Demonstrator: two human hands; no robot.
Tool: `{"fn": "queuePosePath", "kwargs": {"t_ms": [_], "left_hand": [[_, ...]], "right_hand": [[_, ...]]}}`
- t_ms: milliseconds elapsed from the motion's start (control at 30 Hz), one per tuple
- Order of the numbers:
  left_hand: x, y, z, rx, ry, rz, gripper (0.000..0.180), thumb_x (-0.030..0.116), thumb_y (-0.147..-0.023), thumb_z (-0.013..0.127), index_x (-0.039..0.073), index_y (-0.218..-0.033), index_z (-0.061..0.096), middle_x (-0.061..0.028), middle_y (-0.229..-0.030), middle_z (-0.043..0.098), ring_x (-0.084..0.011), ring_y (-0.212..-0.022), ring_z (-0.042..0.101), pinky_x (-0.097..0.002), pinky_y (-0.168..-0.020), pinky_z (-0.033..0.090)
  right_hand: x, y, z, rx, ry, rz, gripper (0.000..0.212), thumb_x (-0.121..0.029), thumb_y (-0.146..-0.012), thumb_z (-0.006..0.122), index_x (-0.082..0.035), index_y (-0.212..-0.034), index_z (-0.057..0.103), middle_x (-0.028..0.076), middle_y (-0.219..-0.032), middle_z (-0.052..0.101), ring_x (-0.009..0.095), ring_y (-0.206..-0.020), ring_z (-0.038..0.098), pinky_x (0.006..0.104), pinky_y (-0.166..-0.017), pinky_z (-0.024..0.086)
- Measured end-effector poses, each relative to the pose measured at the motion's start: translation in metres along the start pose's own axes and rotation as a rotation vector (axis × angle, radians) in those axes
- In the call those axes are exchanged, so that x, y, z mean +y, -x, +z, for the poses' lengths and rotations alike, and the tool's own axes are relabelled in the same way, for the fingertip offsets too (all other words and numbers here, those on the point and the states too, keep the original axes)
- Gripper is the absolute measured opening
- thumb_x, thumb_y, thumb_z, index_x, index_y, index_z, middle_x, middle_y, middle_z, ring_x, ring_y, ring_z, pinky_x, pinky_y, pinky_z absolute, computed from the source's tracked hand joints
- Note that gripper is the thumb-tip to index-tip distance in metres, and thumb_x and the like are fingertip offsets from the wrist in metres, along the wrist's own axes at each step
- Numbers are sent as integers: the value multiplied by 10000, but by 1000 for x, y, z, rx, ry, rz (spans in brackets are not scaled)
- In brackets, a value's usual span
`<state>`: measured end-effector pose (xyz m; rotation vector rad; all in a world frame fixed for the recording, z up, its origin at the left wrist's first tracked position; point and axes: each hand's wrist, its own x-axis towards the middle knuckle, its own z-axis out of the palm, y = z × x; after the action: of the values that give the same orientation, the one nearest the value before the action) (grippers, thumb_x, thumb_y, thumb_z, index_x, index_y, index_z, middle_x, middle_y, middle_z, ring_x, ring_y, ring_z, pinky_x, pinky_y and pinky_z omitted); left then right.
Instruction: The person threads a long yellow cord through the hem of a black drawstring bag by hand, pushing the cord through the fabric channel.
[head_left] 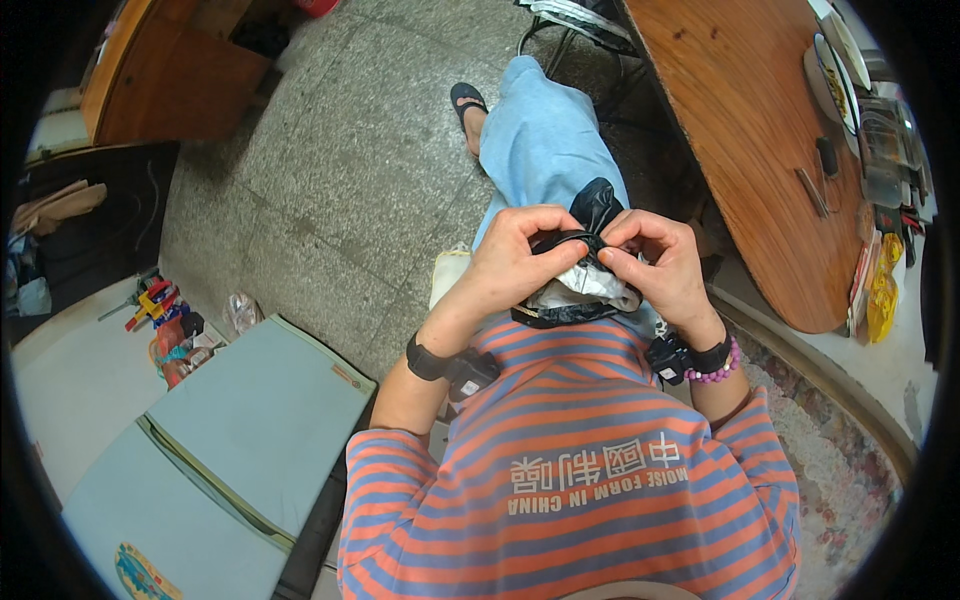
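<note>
Both of my hands come together in front of my lap on a black plastic bag (598, 204). My left hand (515, 258) is closed, thumb and fingers pinching the gathered black plastic. Closed as well, my right hand (655, 262) grips it just beside the left, with the thumb tips close together. A loose black end sticks up above the fingers. Below the pinch, crumpled whitish material (580, 290) shows, ringed by more black plastic. What lies inside is hidden. Each wrist wears a black strap with a small device; the right one also has a beaded bracelet.
To the right stands a wooden table (760, 150) with a bowl (832, 85) and a yellow packet (884, 290) near its far side. A pale blue-green refrigerator (260, 400) is at lower left. A wooden cabinet (170, 85) stands at upper left on the speckled floor (330, 160).
</note>
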<state>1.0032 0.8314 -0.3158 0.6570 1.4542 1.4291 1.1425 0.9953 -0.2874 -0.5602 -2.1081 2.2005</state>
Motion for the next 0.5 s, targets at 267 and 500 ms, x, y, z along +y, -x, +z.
{"fn": "queuePosePath", "kwargs": {"t_ms": [267,500], "left_hand": [[5,3,1,-23,-132,38,112,66,-849,707,-29,-893,669,15,-791,624,-44,-753,562,-226,-669,469],[2,5,6,23,-233,154,132,64,-835,713,-24,-924,671,-15,-861,655,-69,-792,596,-236,-709,489]], "right_hand": [[5,5,0,-1,-69,36,47,26,-854,706,25,-892,677,22,-860,653,64,-790,593,216,-701,478],[-2,6,6,81,223,-100,61,6,-822,727,25,-868,691,53,-849,665,91,-766,603,226,-687,472]]}}
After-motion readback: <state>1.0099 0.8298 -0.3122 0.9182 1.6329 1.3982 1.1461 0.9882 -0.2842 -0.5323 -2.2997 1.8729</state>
